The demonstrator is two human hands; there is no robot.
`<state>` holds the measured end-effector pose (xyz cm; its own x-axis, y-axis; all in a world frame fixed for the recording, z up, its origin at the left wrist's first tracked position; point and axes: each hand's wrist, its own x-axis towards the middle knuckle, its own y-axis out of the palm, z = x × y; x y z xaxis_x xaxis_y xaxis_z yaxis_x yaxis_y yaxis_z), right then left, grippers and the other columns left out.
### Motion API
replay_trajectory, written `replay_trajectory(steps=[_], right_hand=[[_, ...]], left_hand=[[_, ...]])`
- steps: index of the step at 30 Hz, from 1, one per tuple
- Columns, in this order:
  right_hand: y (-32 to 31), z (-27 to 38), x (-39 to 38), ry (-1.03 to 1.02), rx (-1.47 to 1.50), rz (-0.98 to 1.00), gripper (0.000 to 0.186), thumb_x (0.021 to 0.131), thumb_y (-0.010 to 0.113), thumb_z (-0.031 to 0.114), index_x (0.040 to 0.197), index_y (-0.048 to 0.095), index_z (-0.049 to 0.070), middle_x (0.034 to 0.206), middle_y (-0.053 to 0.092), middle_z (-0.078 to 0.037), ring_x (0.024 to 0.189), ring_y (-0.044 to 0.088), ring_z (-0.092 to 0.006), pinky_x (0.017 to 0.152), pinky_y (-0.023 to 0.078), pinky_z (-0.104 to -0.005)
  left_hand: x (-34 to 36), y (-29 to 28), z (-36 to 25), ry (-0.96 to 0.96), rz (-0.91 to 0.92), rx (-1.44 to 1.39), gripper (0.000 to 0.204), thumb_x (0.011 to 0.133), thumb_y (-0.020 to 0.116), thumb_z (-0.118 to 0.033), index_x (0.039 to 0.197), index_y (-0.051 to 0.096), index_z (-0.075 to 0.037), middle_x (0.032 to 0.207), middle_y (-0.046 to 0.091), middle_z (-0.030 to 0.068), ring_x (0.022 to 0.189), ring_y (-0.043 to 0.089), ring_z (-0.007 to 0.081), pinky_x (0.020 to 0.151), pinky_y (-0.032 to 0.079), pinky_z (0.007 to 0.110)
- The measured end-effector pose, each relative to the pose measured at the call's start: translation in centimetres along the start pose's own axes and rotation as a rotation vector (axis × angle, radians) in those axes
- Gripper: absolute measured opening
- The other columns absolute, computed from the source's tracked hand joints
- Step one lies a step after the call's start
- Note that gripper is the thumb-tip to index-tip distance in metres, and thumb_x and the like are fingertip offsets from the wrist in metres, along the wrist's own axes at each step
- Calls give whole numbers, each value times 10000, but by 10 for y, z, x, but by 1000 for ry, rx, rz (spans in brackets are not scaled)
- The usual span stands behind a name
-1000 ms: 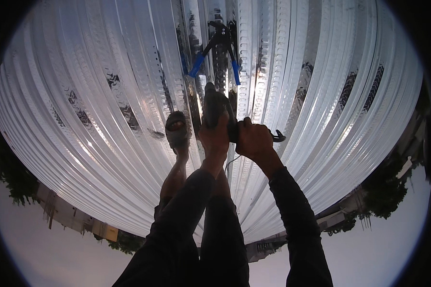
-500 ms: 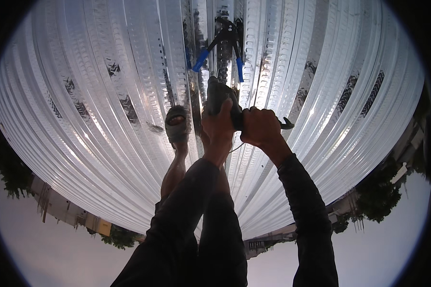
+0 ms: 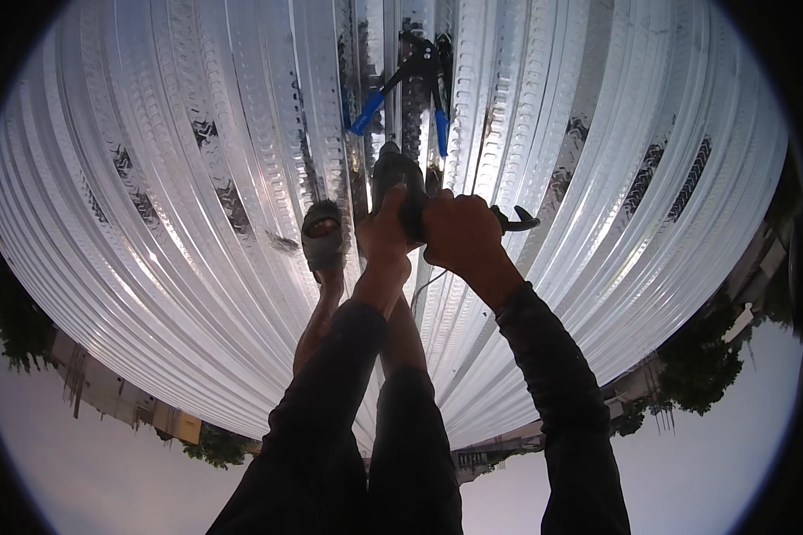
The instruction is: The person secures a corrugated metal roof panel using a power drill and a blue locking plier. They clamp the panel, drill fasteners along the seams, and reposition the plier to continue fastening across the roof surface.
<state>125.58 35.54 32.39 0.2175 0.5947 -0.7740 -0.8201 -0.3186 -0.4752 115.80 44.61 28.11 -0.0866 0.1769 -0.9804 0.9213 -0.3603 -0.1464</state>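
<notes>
A dark power drill (image 3: 400, 175) points away from me, its nose close to a seam between shiny metal ribs. Around the rear of its body my left hand (image 3: 384, 230) is closed. My right hand (image 3: 462, 234) grips the drill's handle in a fist, out to the right side. A dark hooked part (image 3: 519, 219) sticks out past that fist. Just beyond the drill's nose lies a hand riveter (image 3: 426, 55) with a black head and two blue handles spread apart. Whether the drill's tip touches the metal is too dark to tell.
Ribbed silver metal sheeting (image 3: 196, 294) curves across the whole view. My sandaled foot (image 3: 323, 236) stands on it, left of the drill. A thin cord (image 3: 428, 283) hangs below the hands. Trees (image 3: 700, 374) and low buildings (image 3: 120, 392) show past the sheeting's edge.
Both hands and the drill have shifted a little to the left, the right hand most. The whole view has also slid slightly. The hold on the drill is the same.
</notes>
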Motion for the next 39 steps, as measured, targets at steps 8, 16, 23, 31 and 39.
replay_trajectory(steps=[8,16,23,31,39], right_hand=[[-1,83,47,-284,-411,-160,121,784,729,201,817,759,88,851,698,-76,850,693,-259,823,513,-403],[-11,73,-36,-203,-601,-177,164,786,723,151,895,710,30,797,629,-66,815,640,-205,695,446,-369],[32,92,-138,199,-17,-315,360,762,726,158,1061,583,18,878,570,-99,694,634,-262,612,483,-411],[25,135,-162,304,195,-533,513,741,743,107,1204,553,-4,998,615,-157,738,682,-343,649,569,-442],[26,165,-158,322,400,-605,572,839,743,266,1306,519,22,1062,622,-156,811,696,-369,702,582,-464]], left_hand=[[-1,-50,-5,471,532,444,323,994,634,-191,1285,568,-66,1239,649,85,1033,675,194,864,556,329],[-53,-62,-4,-106,469,-457,361,1052,510,-332,1273,613,-65,1194,690,98,1042,694,218,862,575,320],[-106,-68,-10,255,250,428,591,845,817,-309,1249,652,91,1144,716,165,951,708,192,840,570,333],[-164,-63,-63,457,134,1035,707,775,844,-414,1242,654,82,1131,724,213,998,719,268,851,564,364],[-132,-92,-65,781,126,1092,650,744,827,-470,1067,653,67,1056,682,237,975,680,367,852,535,449]])
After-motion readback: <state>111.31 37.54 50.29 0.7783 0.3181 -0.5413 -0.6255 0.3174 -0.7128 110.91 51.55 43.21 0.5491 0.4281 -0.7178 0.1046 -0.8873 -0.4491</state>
